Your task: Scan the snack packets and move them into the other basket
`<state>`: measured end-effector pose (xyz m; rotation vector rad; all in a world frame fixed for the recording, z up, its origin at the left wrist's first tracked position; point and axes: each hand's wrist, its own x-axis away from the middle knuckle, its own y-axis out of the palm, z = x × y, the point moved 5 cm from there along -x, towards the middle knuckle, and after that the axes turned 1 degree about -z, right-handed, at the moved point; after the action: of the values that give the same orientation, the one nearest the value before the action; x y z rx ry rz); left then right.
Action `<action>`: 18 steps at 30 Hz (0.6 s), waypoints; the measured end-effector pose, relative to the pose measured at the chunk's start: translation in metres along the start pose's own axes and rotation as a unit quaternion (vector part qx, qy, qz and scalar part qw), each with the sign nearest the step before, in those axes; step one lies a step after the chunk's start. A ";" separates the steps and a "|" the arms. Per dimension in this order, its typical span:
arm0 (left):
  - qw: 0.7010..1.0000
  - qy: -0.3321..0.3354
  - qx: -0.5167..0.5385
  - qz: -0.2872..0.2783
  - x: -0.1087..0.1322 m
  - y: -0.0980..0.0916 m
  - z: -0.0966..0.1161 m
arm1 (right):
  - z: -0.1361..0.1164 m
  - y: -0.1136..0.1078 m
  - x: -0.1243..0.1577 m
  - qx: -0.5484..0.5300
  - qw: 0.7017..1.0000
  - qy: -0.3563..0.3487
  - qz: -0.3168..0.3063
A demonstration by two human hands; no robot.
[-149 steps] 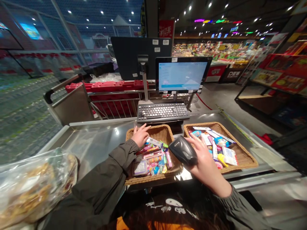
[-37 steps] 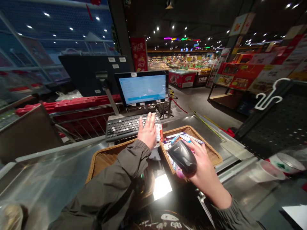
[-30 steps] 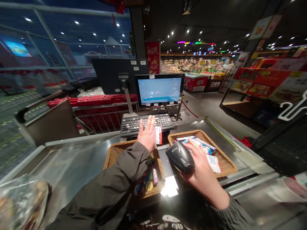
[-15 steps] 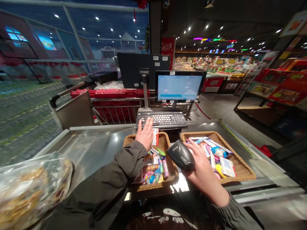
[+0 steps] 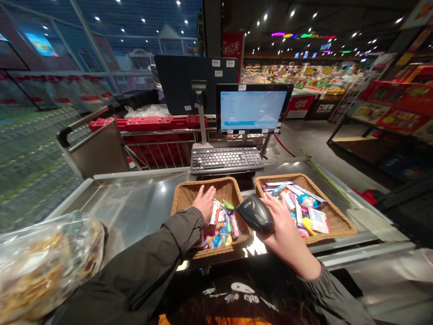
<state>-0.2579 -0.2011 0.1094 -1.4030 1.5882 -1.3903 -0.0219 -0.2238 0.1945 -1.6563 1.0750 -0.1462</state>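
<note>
Black plastic makes up the single handheld scanner [image 5: 255,214], which the right hand [image 5: 285,234] holds with fingers wrapped round it, between the left basket [image 5: 187,191] and the right basket [image 5: 338,222], both wicker, on the metal tabletop [image 5: 135,194]. Its long axis lies slantwise, head pointing leftward and away from the person. Over the left basket, the left hand [image 5: 204,205] has its fingers stretched, slightly parted, beside one white-and-red pack [image 5: 215,212]; I cannot tell whether they grip it. Small bright packets [image 5: 223,232] lie jumbled in both baskets, too many to count. Two screens [image 5: 252,108] and one keyboard [image 5: 226,159] stand beyond.
</note>
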 end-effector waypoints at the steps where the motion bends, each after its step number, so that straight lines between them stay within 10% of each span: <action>1: 1.000 0.005 0.003 -0.006 -0.001 0.004 0.002 | 0.001 0.001 0.001 -0.002 1.000 0.005 -0.002; 13: 0.991 0.064 0.017 -0.113 -0.019 0.054 0.032 | 0.020 0.000 0.020 -0.015 0.998 0.059 -0.025; 18: 0.993 0.072 0.033 -0.083 -0.032 0.023 0.033 | 0.045 -0.010 0.037 -0.002 0.996 0.090 -0.009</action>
<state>-0.2268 -0.1839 0.0724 -1.4504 1.5268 -1.6585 0.0317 -0.2183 0.1701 -1.6808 1.1947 -0.3109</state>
